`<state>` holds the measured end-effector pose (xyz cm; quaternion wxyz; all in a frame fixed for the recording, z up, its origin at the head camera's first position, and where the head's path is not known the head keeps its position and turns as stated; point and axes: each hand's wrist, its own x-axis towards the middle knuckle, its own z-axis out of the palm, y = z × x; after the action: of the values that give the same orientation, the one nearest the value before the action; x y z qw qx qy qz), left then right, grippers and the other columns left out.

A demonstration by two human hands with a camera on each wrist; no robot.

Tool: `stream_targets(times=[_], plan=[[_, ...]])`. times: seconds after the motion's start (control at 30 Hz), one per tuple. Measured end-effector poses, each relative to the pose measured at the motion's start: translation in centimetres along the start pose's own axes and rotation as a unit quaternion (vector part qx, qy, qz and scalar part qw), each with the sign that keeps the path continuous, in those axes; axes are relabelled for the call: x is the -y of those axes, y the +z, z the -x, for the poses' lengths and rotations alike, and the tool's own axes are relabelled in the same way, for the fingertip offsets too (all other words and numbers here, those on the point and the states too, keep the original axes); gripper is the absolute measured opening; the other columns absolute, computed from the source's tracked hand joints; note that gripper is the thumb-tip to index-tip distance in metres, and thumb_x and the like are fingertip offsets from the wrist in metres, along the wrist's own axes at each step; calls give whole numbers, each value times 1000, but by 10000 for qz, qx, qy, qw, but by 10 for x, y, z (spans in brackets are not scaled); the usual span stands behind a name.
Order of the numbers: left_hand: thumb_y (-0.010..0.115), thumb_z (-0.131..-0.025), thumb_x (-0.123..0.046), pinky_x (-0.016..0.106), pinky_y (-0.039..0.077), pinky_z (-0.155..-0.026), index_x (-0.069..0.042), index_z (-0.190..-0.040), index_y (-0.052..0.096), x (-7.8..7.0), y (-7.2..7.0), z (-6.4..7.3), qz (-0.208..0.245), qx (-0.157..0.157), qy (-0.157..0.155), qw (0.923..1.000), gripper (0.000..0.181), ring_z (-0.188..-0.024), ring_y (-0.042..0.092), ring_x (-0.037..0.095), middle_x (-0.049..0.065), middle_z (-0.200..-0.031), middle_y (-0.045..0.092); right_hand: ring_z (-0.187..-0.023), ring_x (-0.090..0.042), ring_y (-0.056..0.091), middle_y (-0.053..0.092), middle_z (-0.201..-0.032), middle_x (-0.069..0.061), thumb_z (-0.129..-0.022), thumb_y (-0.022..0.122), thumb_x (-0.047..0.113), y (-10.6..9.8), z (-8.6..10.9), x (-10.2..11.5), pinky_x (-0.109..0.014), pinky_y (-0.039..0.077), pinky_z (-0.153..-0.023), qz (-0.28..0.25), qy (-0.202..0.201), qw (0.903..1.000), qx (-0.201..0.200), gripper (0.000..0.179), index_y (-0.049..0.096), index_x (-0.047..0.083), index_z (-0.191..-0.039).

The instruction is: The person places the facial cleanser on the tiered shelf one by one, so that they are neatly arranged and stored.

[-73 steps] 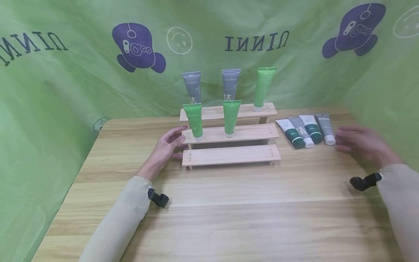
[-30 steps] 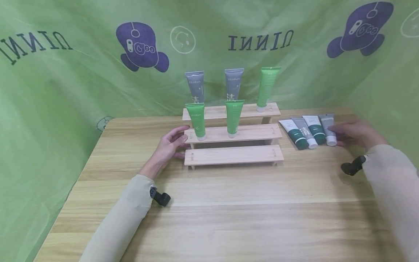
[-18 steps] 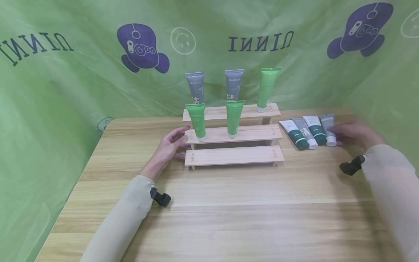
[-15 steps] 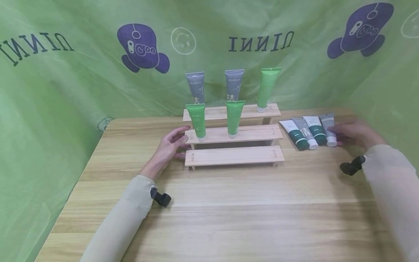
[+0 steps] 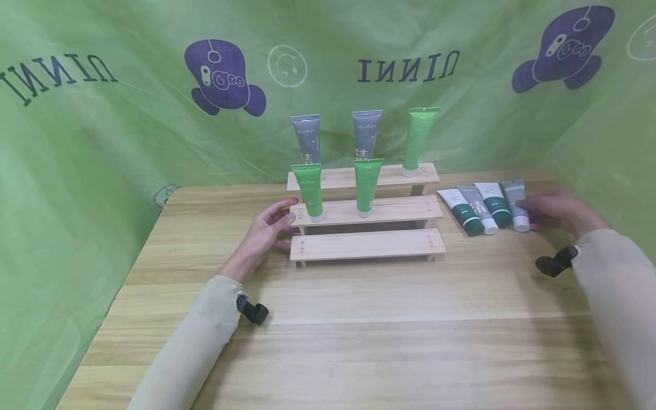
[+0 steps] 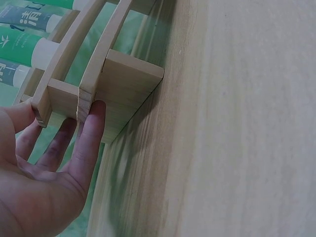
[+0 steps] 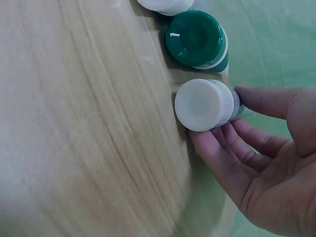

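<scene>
My left hand (image 5: 263,230) is at the left end of a three-step wooden display stand (image 6: 69,64). Its thumb and fingers grip the ends of the middle and lowest steps. On the right, a grey squeeze tube (image 5: 514,196) with a white cap (image 7: 200,104) lies at the end of a row on the table; my right hand (image 7: 266,153) pinches it, thumb on one side and fingers on the other. Beside it lie a white-and-green tube (image 5: 493,204), another grey tube (image 5: 476,206) and a second white-and-green tube (image 5: 461,210).
Two green tubes (image 5: 310,191) stand cap-down on the middle step. Behind them, two blue-grey tubes (image 5: 366,134) and a green tube (image 5: 420,136) stand on the top step. Nothing stands on the lowest step (image 5: 366,245). A green printed curtain (image 5: 328,34) encloses the wooden table (image 5: 328,341).
My right hand has moved left onto the outermost grey tube and taken hold of it; that tube has since shifted slightly right. The left hand keeps its place at the stand.
</scene>
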<state>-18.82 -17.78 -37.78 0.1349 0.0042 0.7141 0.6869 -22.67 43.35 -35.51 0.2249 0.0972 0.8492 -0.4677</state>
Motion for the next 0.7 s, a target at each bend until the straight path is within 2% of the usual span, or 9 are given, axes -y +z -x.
stream_targets(times=[0.17,0.2,0.3,0.4,0.43,0.6,0.7], plan=[[57,-103,-16,47,63,-79,-19,-149,48,0,0,0,40,0,-13,10000,46,-115,60,38,12,-144,51,-81,-10,66,69,-87,4,-104,56,24,1,4,-4,-32,61,-76,-64,-148,9999,-44,36,57,-9,-119],[57,-103,-16,47,62,-79,-19,-149,48,0,0,-1,48,0,-17,10000,46,-116,60,38,12,-144,51,-81,-10,67,69,-88,4,-104,56,24,1,5,-5,-33,61,-76,-59,-170,9998,-45,40,55,-13,-122],[56,-103,-15,48,62,-79,-19,-149,48,0,0,0,60,-2,-24,10000,46,-116,59,39,12,-145,50,-82,-9,67,69,-90,5,-105,55,25,3,7,-6,-32,61,-77,-7,-217,9998,-23,58,39,-22,-135],[56,-103,-15,48,62,-79,-19,-149,48,0,0,0,62,5,-22,10000,46,-117,59,39,13,-144,50,-83,-5,66,69,-94,6,-106,53,28,4,9,-8,-31,61,-79,70,-269,9996,35,73,19,-22,-146],[56,-103,-15,48,62,-79,-19,-149,48,0,0,0,55,5,-24,10000,46,-117,59,39,13,-144,50,-84,-4,65,69,-95,7,-106,52,30,4,10,-8,-30,61,-79,83,-283,9996,57,75,17,-22,-147],[56,-104,-14,47,63,-79,-19,-149,48,1,0,-1,39,-13,-23,10000,46,-117,59,39,12,-143,51,-86,-3,65,69,-97,10,-106,52,32,7,15,-9,-28,60,-81,128,-411,9991,65,75,18,-20,-148],[56,-103,-15,48,63,-78,-20,-148,49,1,0,-2,37,-27,-16,10000,45,-116,60,38,12,-143,51,-86,-6,67,69,-95,10,-106,54,27,9,18,-11,-30,61,-80,-60,-482,9988,51,70,22,-20,-147]])
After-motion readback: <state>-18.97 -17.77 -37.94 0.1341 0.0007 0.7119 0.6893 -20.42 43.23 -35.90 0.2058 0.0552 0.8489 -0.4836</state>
